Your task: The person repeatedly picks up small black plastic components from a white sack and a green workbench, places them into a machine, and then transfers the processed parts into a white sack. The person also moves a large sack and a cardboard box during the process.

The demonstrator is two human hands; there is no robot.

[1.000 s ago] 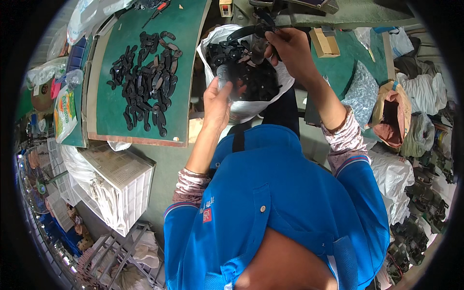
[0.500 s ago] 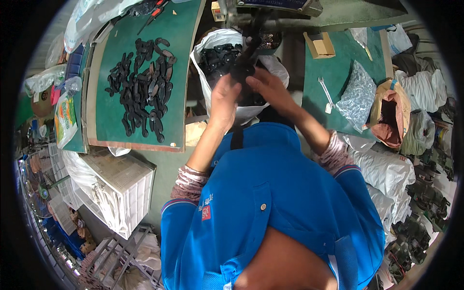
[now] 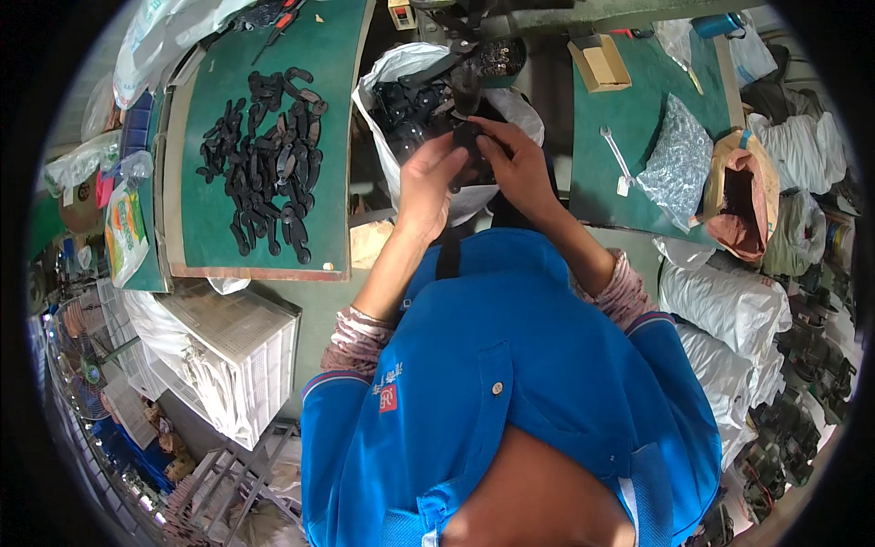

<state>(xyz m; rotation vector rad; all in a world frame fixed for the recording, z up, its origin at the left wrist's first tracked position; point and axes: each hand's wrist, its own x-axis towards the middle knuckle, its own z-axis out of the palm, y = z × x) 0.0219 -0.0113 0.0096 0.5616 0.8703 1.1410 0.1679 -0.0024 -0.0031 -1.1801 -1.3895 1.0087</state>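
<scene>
Black and glossy, a small part sits between the person's hands above a white bag, its exact shape blurred and half covered by fingers. With the clock centred on it, the left hand lies between seven and eight o'clock and the right hand at four. A second ago they were apart, the left one with a pale round piece, the right one up at a dark lever; now they meet over the bag, so both work on one part at close quarters.

Each hand is mostly closed, thumb bent toward curled fingers in a pinch on the part; whether the left palm hides anything else cannot be told.

Around them, the white bag holds loose black pieces at ten o'clock. Dark machinery hangs at twelve. Farther out, a heap of black arms spreads over a green board at about nine, with a red-handled tool at ten. A cardboard box stands at two; a wrench and, beyond it, a clear plastic bag lie at three.
</scene>
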